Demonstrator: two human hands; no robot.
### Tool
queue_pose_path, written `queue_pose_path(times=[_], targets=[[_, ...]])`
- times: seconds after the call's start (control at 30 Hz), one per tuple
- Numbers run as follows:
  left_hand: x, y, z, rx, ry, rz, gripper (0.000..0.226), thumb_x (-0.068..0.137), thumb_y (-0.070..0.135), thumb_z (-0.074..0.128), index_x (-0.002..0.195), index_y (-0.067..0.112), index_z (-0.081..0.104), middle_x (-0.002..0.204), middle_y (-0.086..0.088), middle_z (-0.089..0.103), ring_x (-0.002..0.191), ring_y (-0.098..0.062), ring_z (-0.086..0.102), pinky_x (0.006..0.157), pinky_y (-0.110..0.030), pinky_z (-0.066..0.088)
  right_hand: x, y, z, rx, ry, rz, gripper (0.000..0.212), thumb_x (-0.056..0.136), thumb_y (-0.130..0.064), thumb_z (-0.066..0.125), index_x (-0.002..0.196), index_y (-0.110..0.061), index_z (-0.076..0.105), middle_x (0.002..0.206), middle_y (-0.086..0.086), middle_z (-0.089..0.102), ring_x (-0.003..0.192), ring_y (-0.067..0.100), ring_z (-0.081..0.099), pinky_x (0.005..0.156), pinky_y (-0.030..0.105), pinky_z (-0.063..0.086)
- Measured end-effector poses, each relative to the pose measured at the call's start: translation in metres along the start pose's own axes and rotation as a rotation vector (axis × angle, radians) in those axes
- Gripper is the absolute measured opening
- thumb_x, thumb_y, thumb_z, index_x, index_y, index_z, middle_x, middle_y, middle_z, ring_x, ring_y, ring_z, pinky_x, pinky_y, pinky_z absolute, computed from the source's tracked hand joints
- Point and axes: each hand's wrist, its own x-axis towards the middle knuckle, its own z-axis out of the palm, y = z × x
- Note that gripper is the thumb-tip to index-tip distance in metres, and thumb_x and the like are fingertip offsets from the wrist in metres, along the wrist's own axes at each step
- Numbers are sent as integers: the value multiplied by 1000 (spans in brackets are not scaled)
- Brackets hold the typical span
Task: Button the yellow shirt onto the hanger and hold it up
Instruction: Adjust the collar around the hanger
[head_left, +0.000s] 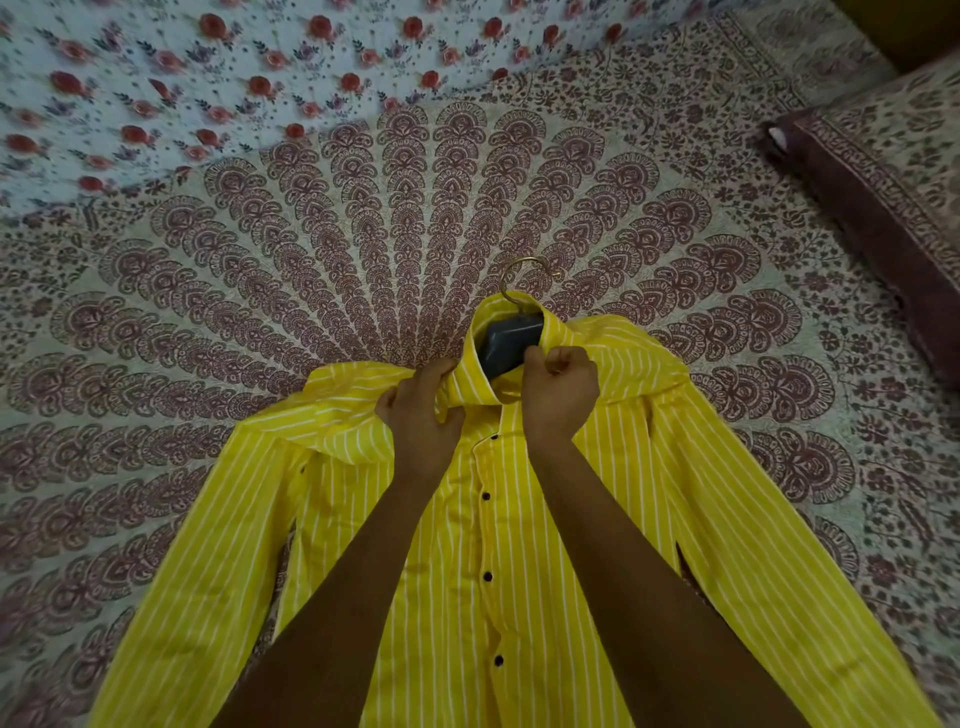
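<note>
Left hand (421, 410) and right hand (561, 392) fingers grip the yellow shirt (519, 571) collar around the hanger (506, 340) on the bed (208, 312).

yellow shirt (545, 545) lies flat on patterned bedspread (311, 260), centre-bottom of frame | grey hanger (506, 340) inside collar | left hand (421, 410) and right hand (558, 387) both grip collar | pillow (893, 197) at right edge

Hanger (506, 340): you see only hook and a dark middle; its arms are hidden inside the shirt (519, 545). Shirt hem: cut off by the bottom edge. Pillow (893, 208): cropped at right.
</note>
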Motion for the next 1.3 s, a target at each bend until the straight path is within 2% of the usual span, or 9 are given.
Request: queue_pose_path(times=[0.17,0.37,0.63,0.83,0.9,0.93,0.97,1.1,1.3], targets=[[8,-9,-1,-37,-29,-48,59,66,24,56,124,28,50,120,-4,63,110,-28,56,98,-47,30,4,7,-13,256,-10,-95,10,77,-16,54,69,-13,49,68,-2,50,63,2,48,61,17,36],[12,-17,2,-86,-64,-88,60,65,22,59,123,34,48,127,-11,60,118,-34,55,99,-62,36,16,23,-40,418,-292,227,18,90,-5,51,78,-19,51,65,-2,46,58,8,39,56,22,35],[0,-16,5,-28,-87,-79,58,65,20,61,123,16,57,120,-11,64,110,-36,59,95,-64,37,16,37,-47,-108,-312,-512,24,93,-25,50,107,-7,56,72,2,58,60,10,49,56,23,36],[-10,-15,4,9,-94,-67,55,66,11,66,120,20,57,118,-11,65,107,-36,61,94,-65,37,21,17,-56,199,-387,-74,29,97,-17,45,70,-14,55,59,5,42,53,2,41,54,24,33],[-13,-15,5,35,-116,-86,56,69,5,69,123,15,58,119,-9,65,108,-35,60,97,-64,33,29,12,-58,216,-410,103,27,97,-16,44,84,0,62,105,38,49,74,22,55,59,28,42],[-14,-16,5,47,-125,-88,55,70,7,67,123,16,57,119,-9,65,108,-34,60,98,-64,32,33,10,-60,175,-438,111,29,96,-18,45,88,6,61,77,9,43,79,22,53,60,25,42],[-15,-18,5,60,-131,-78,54,69,12,64,122,19,57,118,-8,65,107,-34,60,97,-65,33,36,10,-61,121,-475,78,33,95,-21,48,89,9,60,89,35,54,80,18,50,63,25,41],[-18,-22,5,67,-136,-69,55,65,19,61,120,25,56,113,-6,67,103,-31,62,95,-66,34,40,10,-65,46,-697,-151,4,86,-20,62,85,-19,66,91,-5,65,82,-10,57,73,7,43],[-17,-21,5,55,-157,-63,58,64,19,60,114,40,38,115,-7,65,108,-34,59,96,-62,34,52,16,-62,0,-565,-235,21,86,-16,63,68,-7,60,69,1,49,62,6,46,61,19,37]])
